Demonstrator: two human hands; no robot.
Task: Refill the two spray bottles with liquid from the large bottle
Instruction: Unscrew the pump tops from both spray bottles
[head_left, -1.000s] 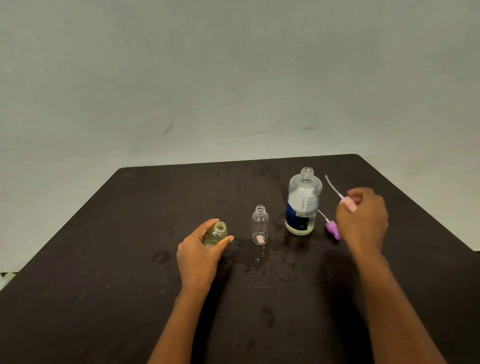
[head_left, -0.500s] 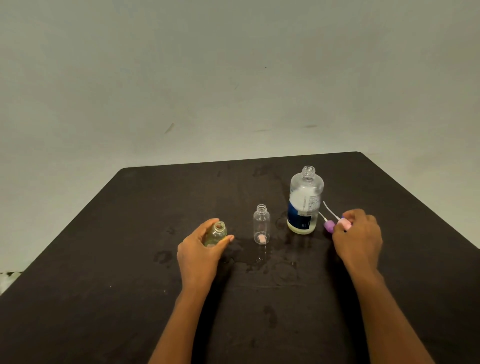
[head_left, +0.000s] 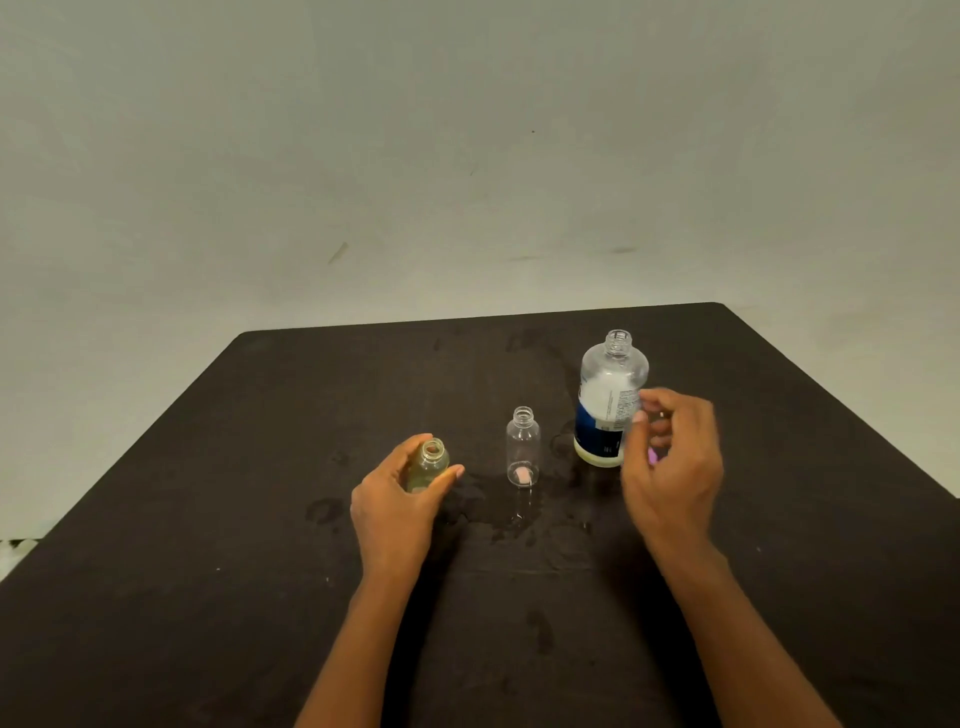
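right hand (head_left: 675, 467): blurred | yellowish bottle (head_left: 429, 462): lower part hidden by left hand (head_left: 395, 501)

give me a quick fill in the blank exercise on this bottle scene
1. Only the small bottle gripped by the left hand has yellowish ____ in it.
2. The clear small bottle stands ____ the other two bottles.
3. The large bottle, beside the right hand, has no ____ on its neck.

Missing words: liquid; between; cap.
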